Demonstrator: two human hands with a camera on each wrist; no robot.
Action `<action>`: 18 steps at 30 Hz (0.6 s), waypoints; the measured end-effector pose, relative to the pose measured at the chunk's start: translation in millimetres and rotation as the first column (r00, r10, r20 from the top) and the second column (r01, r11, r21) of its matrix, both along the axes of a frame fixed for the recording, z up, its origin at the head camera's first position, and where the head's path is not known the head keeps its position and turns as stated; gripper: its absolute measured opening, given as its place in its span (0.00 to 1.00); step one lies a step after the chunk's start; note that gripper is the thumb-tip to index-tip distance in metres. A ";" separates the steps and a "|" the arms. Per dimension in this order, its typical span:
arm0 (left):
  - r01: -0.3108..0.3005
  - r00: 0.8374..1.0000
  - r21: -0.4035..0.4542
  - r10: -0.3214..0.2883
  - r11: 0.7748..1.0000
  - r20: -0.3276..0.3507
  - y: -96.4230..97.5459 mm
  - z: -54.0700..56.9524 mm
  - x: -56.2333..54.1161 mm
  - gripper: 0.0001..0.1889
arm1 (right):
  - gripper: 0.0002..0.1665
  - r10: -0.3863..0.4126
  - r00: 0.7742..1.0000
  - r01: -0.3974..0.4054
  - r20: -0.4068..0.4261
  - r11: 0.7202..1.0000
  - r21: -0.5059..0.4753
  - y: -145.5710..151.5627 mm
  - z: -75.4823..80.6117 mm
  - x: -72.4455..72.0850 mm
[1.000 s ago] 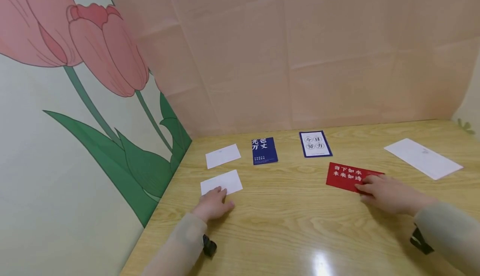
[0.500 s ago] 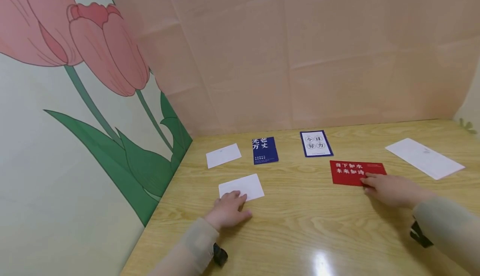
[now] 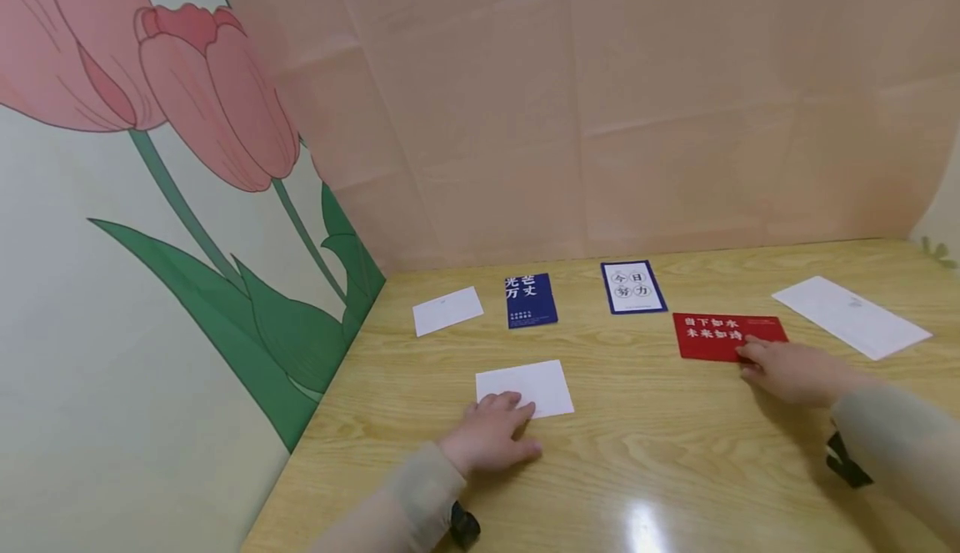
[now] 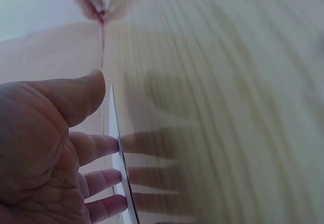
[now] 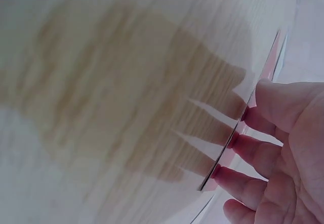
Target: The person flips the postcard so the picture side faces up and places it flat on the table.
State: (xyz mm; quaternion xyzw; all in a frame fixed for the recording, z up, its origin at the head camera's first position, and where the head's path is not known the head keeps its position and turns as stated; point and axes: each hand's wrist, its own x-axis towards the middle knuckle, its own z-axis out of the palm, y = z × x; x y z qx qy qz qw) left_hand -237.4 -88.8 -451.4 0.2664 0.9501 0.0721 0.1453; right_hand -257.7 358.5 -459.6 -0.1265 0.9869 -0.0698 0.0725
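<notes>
A blank white card lies flat on the wooden table at centre-left. My left hand rests its fingertips on the card's near edge, thumb held apart. In the left wrist view the extended fingers of the left hand press down on the card. Over to the right, a red card with white characters lies face up. The fingertips of my right hand touch its near right part. From the right wrist view, fingers of the right hand meet the red card's surface, palm raised.
Along the back of the table lie a white card, a dark blue card and a blue-bordered white card. A longer white envelope-like sheet sits at far right. Behind stands a wall with a pinkish cover.
My left hand has slid the white card rightward and slightly nearer. My right hand has moved the red card a little right and away, turning it straighter.
</notes>
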 end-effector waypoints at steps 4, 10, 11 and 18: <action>0.038 0.999 -0.021 -0.038 0.999 -0.008 9.5 0.1 3.8 0.35 | 0.37 -0.007 1.000 0.007 0.006 1.000 0.004 2.0 -2.5 -3.1; 0.091 0.996 -0.036 -0.092 0.995 -0.016 23.0 1.3 10.7 0.35 | 0.37 -0.002 1.000 0.002 0.009 1.000 0.006 1.6 -0.2 -5.0; 0.100 0.995 -0.039 -0.100 0.994 -0.023 24.8 0.9 11.7 0.35 | 0.37 -0.003 1.000 0.003 0.011 1.000 0.006 1.5 0.0 -5.3; 0.146 0.988 -0.043 -0.148 0.988 -0.040 36.5 -0.6 16.3 0.34 | 0.38 -0.009 1.000 0.009 0.013 1.000 0.008 0.2 1.4 -6.0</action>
